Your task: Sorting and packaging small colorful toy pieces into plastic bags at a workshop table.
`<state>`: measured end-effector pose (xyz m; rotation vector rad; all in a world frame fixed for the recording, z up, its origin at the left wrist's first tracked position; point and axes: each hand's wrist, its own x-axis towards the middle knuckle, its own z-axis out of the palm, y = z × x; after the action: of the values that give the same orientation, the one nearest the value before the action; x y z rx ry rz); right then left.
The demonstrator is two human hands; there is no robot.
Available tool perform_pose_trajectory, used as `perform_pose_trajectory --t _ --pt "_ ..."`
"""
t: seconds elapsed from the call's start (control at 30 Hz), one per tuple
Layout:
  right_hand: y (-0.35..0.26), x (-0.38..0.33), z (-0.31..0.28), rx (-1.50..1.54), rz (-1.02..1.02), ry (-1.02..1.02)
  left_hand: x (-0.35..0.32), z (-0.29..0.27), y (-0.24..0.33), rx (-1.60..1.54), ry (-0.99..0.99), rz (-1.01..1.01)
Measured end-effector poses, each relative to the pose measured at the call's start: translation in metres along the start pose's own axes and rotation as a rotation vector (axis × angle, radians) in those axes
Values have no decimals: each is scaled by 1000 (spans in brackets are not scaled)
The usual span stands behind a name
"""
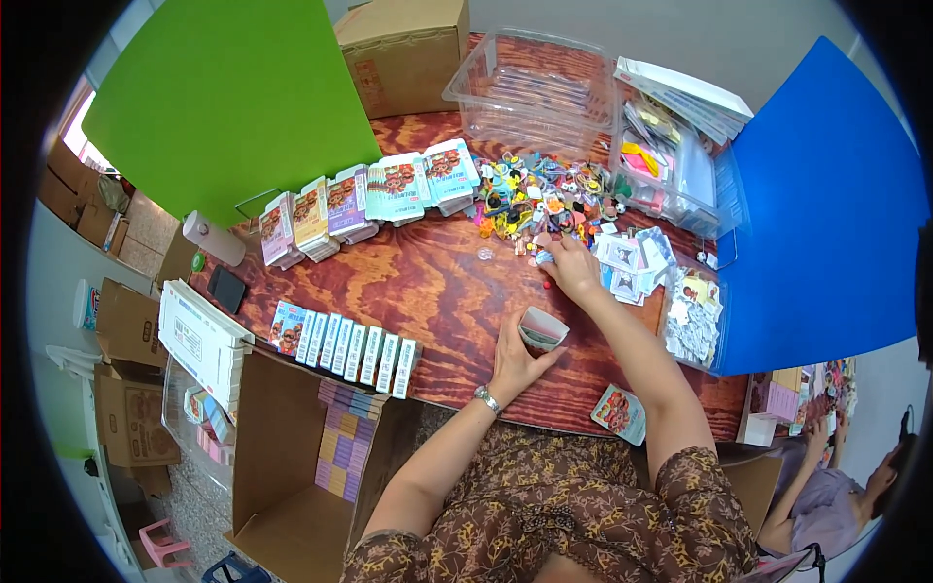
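My left hand (517,361) is wrapped around a small open-topped card box (542,328) just above the table's front part; its opening faces up. Farther forward, my right hand (571,268) is at the near edge of a heap of tiny colourful plastic toys (544,194). Its fingers are pinched together beside a small pale-blue piece (544,257), and whether they grip that piece is too small to tell. A small red bead (547,285) lies just below those fingers. A flat printed packet (619,414) rests at the table's front edge, near my right forearm.
Fanned stacks of flat printed cartons (374,194) stand at the back left. A row of filled boxes (345,342) lines the front left edge. Cards (637,262) and a tray of white pieces (694,316) lie right. Green (233,107) and blue panels (826,223) flank the table. Another person (826,505) works far right.
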<state>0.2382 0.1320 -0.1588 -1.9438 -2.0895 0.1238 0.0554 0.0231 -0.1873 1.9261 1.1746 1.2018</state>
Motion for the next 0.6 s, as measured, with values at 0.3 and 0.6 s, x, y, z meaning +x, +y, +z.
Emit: perform_pose_trajectory --t 0.3,0.6 --pt "71 54 0 516 289 126 6 0 1 -30 -31 0" --pt "89 74 11 889 484 -33 7 -2 0 -41 -29 -6"
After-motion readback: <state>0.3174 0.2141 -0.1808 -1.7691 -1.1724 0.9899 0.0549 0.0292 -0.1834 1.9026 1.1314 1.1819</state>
